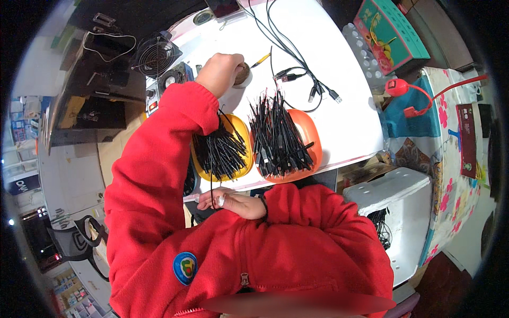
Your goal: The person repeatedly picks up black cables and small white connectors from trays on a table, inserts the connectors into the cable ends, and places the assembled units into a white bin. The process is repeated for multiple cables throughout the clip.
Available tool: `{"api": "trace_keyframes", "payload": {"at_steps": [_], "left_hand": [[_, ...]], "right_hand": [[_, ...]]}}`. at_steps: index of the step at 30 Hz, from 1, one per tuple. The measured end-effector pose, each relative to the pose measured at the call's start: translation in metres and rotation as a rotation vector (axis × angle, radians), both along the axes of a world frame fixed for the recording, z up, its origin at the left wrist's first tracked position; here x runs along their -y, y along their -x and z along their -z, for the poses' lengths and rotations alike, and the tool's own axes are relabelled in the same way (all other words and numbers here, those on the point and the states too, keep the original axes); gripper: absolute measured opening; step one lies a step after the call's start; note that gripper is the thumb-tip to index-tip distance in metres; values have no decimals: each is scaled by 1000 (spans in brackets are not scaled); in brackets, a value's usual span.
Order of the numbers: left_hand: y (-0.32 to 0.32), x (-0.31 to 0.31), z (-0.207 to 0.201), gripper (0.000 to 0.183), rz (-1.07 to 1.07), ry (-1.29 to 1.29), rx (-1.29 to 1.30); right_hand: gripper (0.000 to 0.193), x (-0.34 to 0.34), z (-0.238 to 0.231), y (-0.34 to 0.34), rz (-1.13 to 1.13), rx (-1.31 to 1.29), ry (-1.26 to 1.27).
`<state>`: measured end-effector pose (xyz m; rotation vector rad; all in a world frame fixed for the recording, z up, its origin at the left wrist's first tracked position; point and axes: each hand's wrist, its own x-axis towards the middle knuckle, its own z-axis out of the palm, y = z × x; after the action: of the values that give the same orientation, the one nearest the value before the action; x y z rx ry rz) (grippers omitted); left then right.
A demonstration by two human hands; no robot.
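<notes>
My left hand (220, 71) reaches far out over the white table (339, 122), with its fingers curled down at a small round tin (244, 74). The back of the hand hides what the fingers pinch. My right hand (233, 203) lies close to my chest at the table's near edge. It pinches a thin black cable (212, 177) that runs up toward the yellow tray (243, 132). That tray holds a bundle of several black cables. Beside it, an orange tray (309, 130) holds a bigger heap of cables with plugs.
Loose black plug cables (297, 74) and a yellow-handled tool (261, 59) lie behind the trays. A small fan (155, 54) stands at the back left. To the right are a white foam box (397, 199) with cables inside, a red lamp (398, 86) and a teal carton (389, 32).
</notes>
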<state>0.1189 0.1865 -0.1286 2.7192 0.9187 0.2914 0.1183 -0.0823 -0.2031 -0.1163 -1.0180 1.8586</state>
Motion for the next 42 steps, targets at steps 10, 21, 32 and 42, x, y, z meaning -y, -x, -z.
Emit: {"api": "trace_keyframes", "payload": {"at_steps": [10, 21, 32, 42], "left_hand": [[13, 10, -14, 11, -74, -4, 29], [138, 11, -62, 8, -319, -17, 103], [172, -25, -41, 9, -341, -133, -17], [161, -39, -36, 8, -300, -141, -171]], "right_hand": [[46, 1, -3, -3, -93, 35, 33], [44, 6, -23, 19, -323, 103, -11], [37, 2, -24, 54, -378, 131, -17], [31, 0, -18, 51, -362, 89, 37]]}}
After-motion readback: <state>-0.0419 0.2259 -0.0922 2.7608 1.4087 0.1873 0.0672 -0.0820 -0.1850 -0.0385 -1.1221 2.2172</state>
